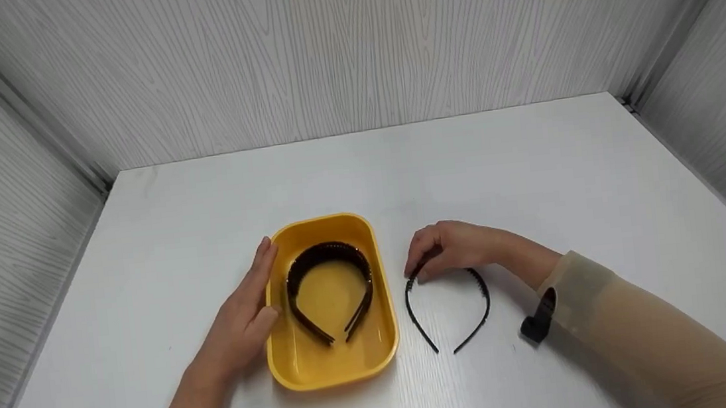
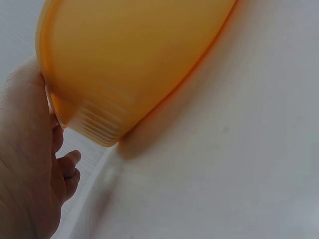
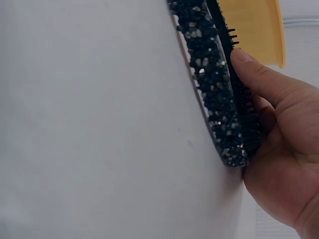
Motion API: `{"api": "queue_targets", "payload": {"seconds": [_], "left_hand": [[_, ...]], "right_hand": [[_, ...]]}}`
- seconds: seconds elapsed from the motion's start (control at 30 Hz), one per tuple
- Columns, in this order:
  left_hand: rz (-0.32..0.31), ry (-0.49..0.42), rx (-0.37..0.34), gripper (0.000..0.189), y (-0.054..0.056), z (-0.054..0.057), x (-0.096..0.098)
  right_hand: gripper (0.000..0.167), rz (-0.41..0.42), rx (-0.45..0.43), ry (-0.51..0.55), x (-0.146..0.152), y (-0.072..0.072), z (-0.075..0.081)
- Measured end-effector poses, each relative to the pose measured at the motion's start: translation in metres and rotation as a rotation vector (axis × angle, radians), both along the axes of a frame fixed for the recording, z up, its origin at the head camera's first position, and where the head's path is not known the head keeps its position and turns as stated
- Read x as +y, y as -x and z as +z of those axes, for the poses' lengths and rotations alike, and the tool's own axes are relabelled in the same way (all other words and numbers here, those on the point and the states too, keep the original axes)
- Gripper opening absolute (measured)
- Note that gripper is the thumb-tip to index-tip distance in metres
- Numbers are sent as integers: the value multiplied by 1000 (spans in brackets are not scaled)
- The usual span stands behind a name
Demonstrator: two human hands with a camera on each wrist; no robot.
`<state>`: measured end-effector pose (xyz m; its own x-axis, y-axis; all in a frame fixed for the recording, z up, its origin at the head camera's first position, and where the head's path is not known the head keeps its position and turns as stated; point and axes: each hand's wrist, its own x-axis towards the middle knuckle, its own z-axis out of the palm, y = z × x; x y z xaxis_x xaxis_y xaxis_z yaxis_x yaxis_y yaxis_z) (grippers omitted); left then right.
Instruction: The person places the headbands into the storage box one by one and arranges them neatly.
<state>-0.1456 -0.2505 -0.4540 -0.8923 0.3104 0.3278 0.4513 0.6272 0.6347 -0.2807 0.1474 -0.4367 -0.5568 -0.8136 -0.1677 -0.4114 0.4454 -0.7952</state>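
Observation:
A yellow plastic tray (image 1: pixel 336 376) sits on the white table, with black headbands (image 1: pixel 298 267) inside, lying close together so that I cannot tell how many. My left hand (image 1: pixel 241 322) lies along the tray's left outer wall, its fingers fairly straight and touching the side. To the right of the tray is another black headband (image 1: pixel 486 292), its ends pointing toward me. My right hand (image 1: pixel 454 246) pinches it near the top of its arc. In the right wrist view this headband (image 3: pixel 212 94) shows dark glittering stones, with comb teeth behind them beside my thumb.
The white tabletop (image 1: pixel 533 167) runs back to a pale wood-grain panel (image 1: pixel 348 52). Side panels (image 1: pixel 6 232) stand at left and right. Dark straps with small black devices (image 1: pixel 536 327) are worn at the wrists over light sleeves.

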Motion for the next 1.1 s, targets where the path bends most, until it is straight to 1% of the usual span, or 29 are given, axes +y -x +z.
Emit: {"api": "queue_targets", "payload": {"seconds": [0.17,0.67,0.9,1.1], "left_hand": [[7,6,-13,88,-1,1,0],[-1,26,20,87,-1,0,-4],[-1,18,12,87,-2,-2,-5],[-3,18,27,87,0,-1,-3]], "right_hand": [[19,1,0,9,-1,0,1],[16,-4,4,15,-2,0,-1],[16,-1,-41,29,-2,0,-3],[17,6,-29,41,-1,2,-1]]}}
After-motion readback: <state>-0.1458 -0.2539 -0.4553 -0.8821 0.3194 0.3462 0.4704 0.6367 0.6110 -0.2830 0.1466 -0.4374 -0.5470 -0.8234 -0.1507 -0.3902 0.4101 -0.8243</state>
